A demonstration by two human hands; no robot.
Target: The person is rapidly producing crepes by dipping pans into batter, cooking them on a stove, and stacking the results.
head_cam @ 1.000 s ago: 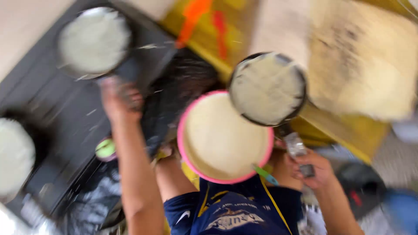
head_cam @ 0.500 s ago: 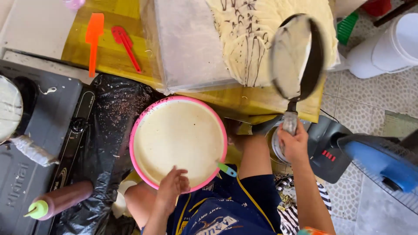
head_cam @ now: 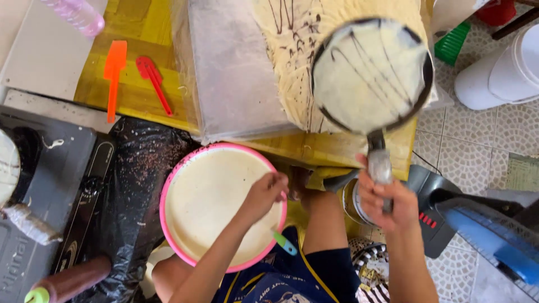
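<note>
Now the yellow desk [head_cam: 135,95] is lying ahead of both hands, carrying a stack of crepes [head_cam: 292,50]. Below it, the left hand [head_cam: 264,193] is clenching over the pink bowl [head_cam: 168,224] of batter. The right hand [head_cam: 387,202] is grasping the pan [head_cam: 370,76] handle, tilting it; keeping it steady over the stack seems wise.

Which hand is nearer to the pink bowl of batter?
The left hand. It is over the pink bowl, near its right rim. The right hand is apart, to the bowl's right, holding the pan by its handle.
</note>
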